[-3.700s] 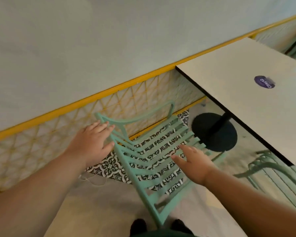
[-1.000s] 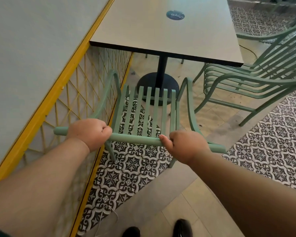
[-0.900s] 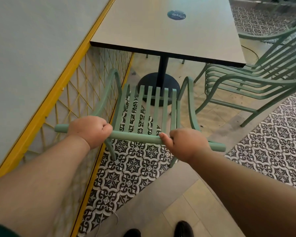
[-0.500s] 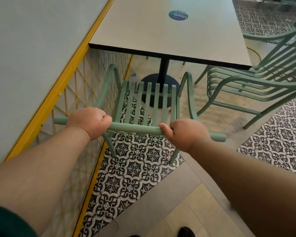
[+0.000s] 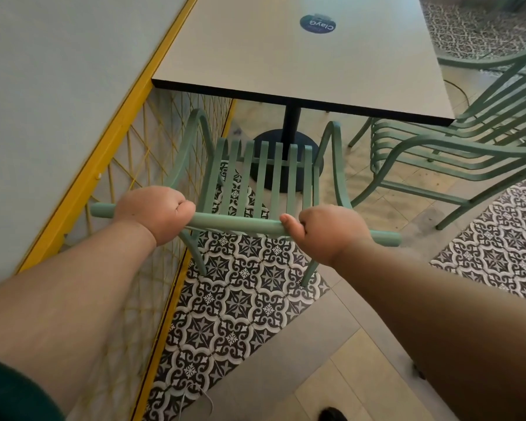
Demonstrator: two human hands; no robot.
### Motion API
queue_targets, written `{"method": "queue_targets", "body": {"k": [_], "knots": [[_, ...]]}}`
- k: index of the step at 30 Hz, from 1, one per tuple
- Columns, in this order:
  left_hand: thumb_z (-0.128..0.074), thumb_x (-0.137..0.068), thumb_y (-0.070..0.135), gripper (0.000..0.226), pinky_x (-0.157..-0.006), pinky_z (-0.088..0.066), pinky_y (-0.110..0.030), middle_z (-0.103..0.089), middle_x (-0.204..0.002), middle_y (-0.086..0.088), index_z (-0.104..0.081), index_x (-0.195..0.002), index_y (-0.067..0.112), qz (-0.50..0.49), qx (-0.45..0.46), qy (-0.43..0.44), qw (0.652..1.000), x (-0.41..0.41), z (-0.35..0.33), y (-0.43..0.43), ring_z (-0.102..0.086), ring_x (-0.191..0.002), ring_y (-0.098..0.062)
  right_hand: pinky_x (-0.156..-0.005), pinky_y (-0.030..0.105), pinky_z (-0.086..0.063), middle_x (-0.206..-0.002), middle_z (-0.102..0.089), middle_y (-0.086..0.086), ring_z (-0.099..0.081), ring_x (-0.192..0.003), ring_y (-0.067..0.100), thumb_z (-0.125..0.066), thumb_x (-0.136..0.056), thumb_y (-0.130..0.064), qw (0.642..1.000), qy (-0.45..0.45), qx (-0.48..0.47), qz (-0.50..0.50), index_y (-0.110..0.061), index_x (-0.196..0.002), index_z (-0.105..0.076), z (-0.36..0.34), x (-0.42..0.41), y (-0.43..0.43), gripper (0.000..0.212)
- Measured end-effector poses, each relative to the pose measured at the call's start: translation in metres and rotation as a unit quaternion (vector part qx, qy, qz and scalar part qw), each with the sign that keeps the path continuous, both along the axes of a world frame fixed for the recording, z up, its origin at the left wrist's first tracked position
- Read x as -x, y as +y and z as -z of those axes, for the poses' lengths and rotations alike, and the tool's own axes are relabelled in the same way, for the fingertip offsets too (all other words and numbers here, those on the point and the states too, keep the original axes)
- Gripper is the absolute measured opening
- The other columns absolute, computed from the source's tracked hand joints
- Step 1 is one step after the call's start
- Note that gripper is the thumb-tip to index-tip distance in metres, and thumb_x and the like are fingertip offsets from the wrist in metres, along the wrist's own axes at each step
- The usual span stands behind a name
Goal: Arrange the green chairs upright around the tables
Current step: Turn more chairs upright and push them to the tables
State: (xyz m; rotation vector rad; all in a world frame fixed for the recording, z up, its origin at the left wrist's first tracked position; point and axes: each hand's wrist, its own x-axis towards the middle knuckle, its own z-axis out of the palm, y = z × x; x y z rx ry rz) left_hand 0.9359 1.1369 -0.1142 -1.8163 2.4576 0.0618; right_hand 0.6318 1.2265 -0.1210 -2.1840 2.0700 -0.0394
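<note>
Two fists wrap the top rail point(image 5: 234, 222) of the green chair point(image 5: 275, 174), left hand point(image 5: 155, 212) near its wall-side end, right hand point(image 5: 331, 232) past the middle, likely for square steering; the chair stands upright, facing the near edge of the table point(image 5: 286, 62). Leftward, the yellow lattice point(image 5: 134, 153) leaves little room; farther on, the pedestal base point(image 5: 269, 138) limits sliding in; stacked chairs point(image 5: 438, 150) crowd the table's right corner.

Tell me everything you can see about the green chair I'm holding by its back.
The green chair looks like painted metal: slatted seat, curved armrests, round top rail. It stands upright, facing the table, close beside the wall's yellow lattice. The left hand and right hand each grip the top rail. Its rear legs reach the patterned tiles; whether they bear weight is unclear.
</note>
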Motion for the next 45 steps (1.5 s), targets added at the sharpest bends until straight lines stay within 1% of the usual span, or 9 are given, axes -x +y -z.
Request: {"method": "queue_targets", "body": {"k": [5, 15, 18, 20, 23, 30, 36, 41, 45], "knots": [[-0.024, -0.076, 0.046, 0.046, -0.051, -0.03, -0.028, -0.056, -0.057, 0.0, -0.059, -0.059, 0.022, -0.009, -0.003, 0.001, 1.0, -0.002, 0.0, -0.003, -0.05, -0.054, -0.019, -0.037, 0.021, -0.033, -0.05, -0.053, -0.007, -0.05, -0.04, 0.009, 0.0, -0.086, -0.082, 1.0, -0.001, 0.007, -0.006, -0.027, -0.06, -0.055, 0.002, -0.001, -0.002, 0.082], [-0.016, -0.076, 0.041, 0.046, -0.059, -0.028, -0.033, -0.055, -0.062, 0.001, -0.056, -0.063, 0.024, -0.055, -0.007, -0.039, 0.998, 0.005, -0.002, -0.004, -0.047, -0.06, -0.018, -0.039, 0.027, -0.046, -0.053, -0.055, -0.007, -0.055, -0.044, 0.01, -0.002, -0.091, -0.079, 0.999, 0.013, 0.031, 0.005, -0.027, -0.063, -0.056, 0.009, -0.002, -0.007, 0.08], [-0.011, -0.089, 0.029, 0.051, -0.082, -0.038, -0.045, -0.06, -0.089, -0.003, -0.062, -0.087, 0.024, -0.136, -0.022, -0.042, 0.99, 0.023, -0.018, 0.018, -0.051, -0.091, -0.027, -0.065, 0.035, -0.058, -0.077, -0.061, -0.008, -0.064, -0.073, 0.015, -0.011, -0.097, -0.073, 0.999, -0.016, -0.026, -0.01, -0.029, -0.082, -0.059, -0.008, -0.001, 0.004, 0.067], [-0.02, -0.103, 0.036, 0.05, -0.108, -0.035, -0.058, -0.06, -0.125, -0.014, -0.062, -0.123, 0.015, -0.132, -0.077, -0.002, 0.988, 0.035, -0.03, 0.055, -0.049, -0.122, -0.036, -0.095, 0.043, -0.047, -0.103, -0.057, -0.004, -0.053, -0.103, 0.019, -0.02, -0.099, -0.067, 0.996, -0.041, -0.072, 0.01, -0.027, -0.103, -0.057, -0.027, 0.001, 0.033, 0.055], [-0.032, -0.107, 0.045, 0.057, -0.125, -0.018, -0.056, -0.035, -0.163, -0.012, -0.036, -0.156, 0.016, -0.032, -0.097, 0.068, 0.992, 0.043, -0.042, 0.103, -0.026, -0.152, -0.033, -0.111, 0.048, -0.034, -0.128, -0.054, 0.005, -0.044, -0.126, 0.026, -0.032, -0.097, -0.059, 0.994, -0.094, -0.023, 0.059, -0.023, -0.128, -0.052, -0.047, 0.005, 0.081, 0.051], [-0.038, -0.102, 0.046, 0.055, -0.114, -0.038, -0.061, -0.054, -0.149, -0.009, -0.045, -0.151, 0.021, 0.118, -0.106, 0.112, 0.981, 0.106, -0.098, 0.177, -0.045, -0.14, -0.031, -0.112, 0.048, -0.037, -0.152, -0.049, 0.015, -0.044, -0.139, 0.034, -0.036, -0.101, -0.054, 0.982, -0.086, -0.057, 0.156, -0.014, -0.154, -0.038, -0.097, 0.081, 0.222, 0.067], [-0.036, -0.098, 0.05, 0.051, -0.088, -0.056, -0.054, -0.067, -0.118, 0.002, -0.05, -0.142, 0.029, 0.171, -0.089, 0.155, 0.969, 0.224, -0.132, 0.185, -0.065, -0.099, -0.021, -0.11, 0.048, -0.041, -0.147, -0.055, 0.017, -0.049, -0.135, 0.036, -0.038, -0.103, -0.051, 0.961, -0.064, -0.048, 0.266, -0.01, -0.151, -0.044, -0.124, 0.17, 0.287, 0.064], [-0.039, -0.098, 0.048, 0.054, -0.106, -0.046, -0.053, -0.062, -0.141, -0.004, -0.052, -0.146, 0.026, 0.234, -0.09, 0.157, 0.955, 0.325, -0.151, 0.191, -0.056, -0.129, -0.028, -0.107, 0.048, -0.043, -0.14, -0.06, 0.017, -0.053, -0.13, 0.035, -0.037, -0.102, -0.05, 0.953, -0.065, -0.022, 0.294, -0.009, -0.146, -0.05, -0.157, 0.243, 0.309, 0.061], [-0.041, -0.099, 0.045, 0.052, -0.104, -0.045, -0.051, -0.064, -0.139, -0.004, -0.054, -0.145, 0.024, 0.268, -0.08, 0.148, 0.949, 0.402, -0.161, 0.192, -0.056, -0.129, -0.027, -0.103, 0.047, -0.046, -0.132, -0.064, 0.015, -0.057, -0.123, 0.032, -0.036, -0.102, -0.051, 0.946, -0.062, -0.016, 0.316, -0.01, -0.141, -0.054, -0.171, 0.306, 0.319, 0.058]]}}
